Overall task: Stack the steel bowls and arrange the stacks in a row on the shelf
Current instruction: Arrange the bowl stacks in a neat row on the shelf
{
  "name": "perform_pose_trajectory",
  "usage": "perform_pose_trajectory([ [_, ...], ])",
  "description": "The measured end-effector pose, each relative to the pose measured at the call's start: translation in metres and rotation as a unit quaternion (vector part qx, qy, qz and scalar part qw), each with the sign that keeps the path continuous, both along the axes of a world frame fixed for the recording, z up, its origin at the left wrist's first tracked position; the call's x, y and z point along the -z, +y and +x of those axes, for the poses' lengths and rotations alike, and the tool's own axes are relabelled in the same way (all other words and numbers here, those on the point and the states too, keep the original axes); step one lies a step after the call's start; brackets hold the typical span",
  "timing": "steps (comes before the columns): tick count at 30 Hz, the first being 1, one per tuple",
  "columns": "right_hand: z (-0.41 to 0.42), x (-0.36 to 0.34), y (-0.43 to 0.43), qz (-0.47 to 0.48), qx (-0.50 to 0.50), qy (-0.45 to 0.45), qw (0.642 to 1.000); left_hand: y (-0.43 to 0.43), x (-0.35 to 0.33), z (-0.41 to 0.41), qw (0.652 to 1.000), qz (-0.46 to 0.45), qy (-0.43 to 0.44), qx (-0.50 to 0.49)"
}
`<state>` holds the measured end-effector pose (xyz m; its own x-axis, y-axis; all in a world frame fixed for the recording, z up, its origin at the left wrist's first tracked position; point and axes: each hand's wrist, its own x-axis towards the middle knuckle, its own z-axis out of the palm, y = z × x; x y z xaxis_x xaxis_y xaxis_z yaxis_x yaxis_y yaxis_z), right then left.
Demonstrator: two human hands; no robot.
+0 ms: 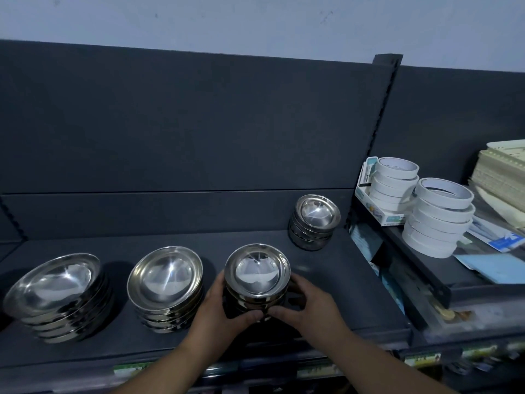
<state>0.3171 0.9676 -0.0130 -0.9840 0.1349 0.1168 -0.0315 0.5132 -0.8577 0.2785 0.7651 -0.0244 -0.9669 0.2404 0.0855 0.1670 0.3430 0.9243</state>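
Observation:
Several stacks of steel bowls stand on the dark shelf [355, 294]. A large stack [56, 294] is at the far left and a second large stack [166, 282] sits beside it. A smaller stack [257, 273] is in the middle front. My left hand [220, 311] grips its left side and my right hand [304, 305] grips its right side, thumbs meeting at its front. Another small stack [314, 220] stands apart at the back right, near the shelf upright.
The neighbouring shelf at right carries two piles of white tape rolls [440, 220], a small box [372, 200], blue paper packets [494, 265] and cream trays [500, 172]. A dark back panel [199, 123] closes the shelf behind the bowls.

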Motion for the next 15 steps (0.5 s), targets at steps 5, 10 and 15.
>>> perform_pose_trajectory([
  [5,0.0004,0.0002,-0.0018,0.001,0.008,0.003,1.0,-0.0021,0.0041,-0.0014,1.0,0.002,-0.008,0.005],
  [10,0.0006,0.0013,-0.0032,0.004,0.018,0.0,1.0,-0.0019,0.0047,-0.0028,1.0,-0.003,-0.003,0.0],
  [15,0.0028,-0.0013,-0.0057,0.006,0.024,-0.006,1.0,-0.0038,0.0023,-0.0043,1.0,-0.008,-0.009,0.0],
])
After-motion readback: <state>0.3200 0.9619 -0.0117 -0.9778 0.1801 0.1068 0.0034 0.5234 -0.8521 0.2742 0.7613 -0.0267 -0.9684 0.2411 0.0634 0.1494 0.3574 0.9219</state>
